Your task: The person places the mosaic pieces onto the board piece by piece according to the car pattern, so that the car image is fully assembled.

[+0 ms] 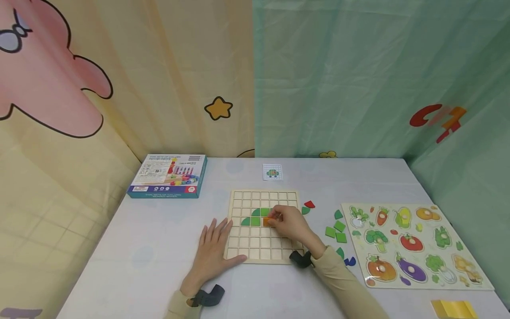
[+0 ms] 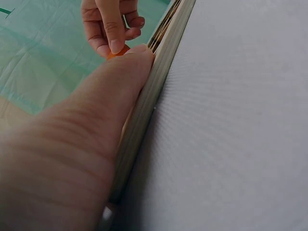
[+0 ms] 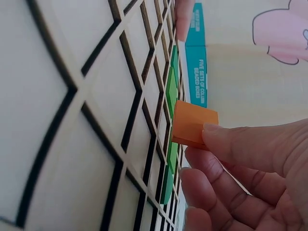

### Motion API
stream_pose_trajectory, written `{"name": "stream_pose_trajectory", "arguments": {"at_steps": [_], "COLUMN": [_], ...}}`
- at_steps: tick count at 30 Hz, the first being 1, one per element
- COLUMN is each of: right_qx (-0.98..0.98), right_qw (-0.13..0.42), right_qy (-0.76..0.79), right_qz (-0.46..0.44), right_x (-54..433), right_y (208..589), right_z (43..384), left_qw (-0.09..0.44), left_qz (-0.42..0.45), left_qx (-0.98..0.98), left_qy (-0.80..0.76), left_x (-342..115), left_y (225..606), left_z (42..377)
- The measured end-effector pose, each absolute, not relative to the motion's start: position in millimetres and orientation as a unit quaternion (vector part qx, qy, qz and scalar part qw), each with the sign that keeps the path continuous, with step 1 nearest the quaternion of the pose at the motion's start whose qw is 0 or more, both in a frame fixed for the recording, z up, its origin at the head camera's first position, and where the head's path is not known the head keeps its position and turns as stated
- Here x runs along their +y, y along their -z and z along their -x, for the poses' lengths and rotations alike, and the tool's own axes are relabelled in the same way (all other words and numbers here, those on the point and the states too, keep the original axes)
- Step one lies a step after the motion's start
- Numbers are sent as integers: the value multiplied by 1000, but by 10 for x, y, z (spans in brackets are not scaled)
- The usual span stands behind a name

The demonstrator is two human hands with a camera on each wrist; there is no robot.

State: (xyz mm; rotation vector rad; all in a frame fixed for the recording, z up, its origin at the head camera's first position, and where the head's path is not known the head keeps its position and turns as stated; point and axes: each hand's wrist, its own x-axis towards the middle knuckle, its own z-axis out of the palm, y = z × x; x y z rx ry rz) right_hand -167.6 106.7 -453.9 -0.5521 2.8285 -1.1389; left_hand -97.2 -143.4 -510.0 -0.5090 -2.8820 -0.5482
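My right hand (image 1: 290, 223) pinches an orange square tile (image 3: 194, 124) between thumb and fingers, over the middle of a wooden grid board (image 1: 240, 248). Several green pieces lie in the board's cells: square tiles (image 1: 255, 220) and rounded corner pieces (image 1: 245, 221), just left of the orange tile. The left hand (image 1: 215, 246) rests at the board's left edge with its fingers spread. In the left wrist view its thumb (image 2: 103, 82) lies along the rim of the board, and the orange tile peeks out beyond it.
A small pattern card (image 1: 272, 172) lies behind the board. Loose green squares (image 1: 330, 231), a red piece (image 1: 310, 204) and blue pieces (image 1: 349, 261) lie right of it, near a vegetable puzzle board (image 1: 428, 248). A toy box (image 1: 167, 176) sits back left, a yellow block (image 1: 454, 309) front right.
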Motion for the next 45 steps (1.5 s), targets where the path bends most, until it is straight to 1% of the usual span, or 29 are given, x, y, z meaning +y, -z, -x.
{"name": "stream_pose_trajectory", "arguments": {"at_steps": [6,23,33,40,45], "right_qx": [916,925,935,943,945], "right_qw": [33,15,5,-6,-4], "right_qy": [359,325,304,281,272], "right_qz": [178,198,184,179,179], "right_x": [1018,994,989,964,959], "right_y": [4540,4614,4587,4556,4547], "right_z": [1705,1754,1745,1762,1786], "left_qw": [79,79,83,73,70], "left_qz": [170,171,173,169,166], "left_qx": [-964,-963,-962,-964,-965], "left_qy": [188,193,196,193,191], "left_x": [-1430,-1424,-1423,-1424,-1427], "left_y": [5107,5102,5107,5104,5091], "left_z": [972,974,973,973,969]}}
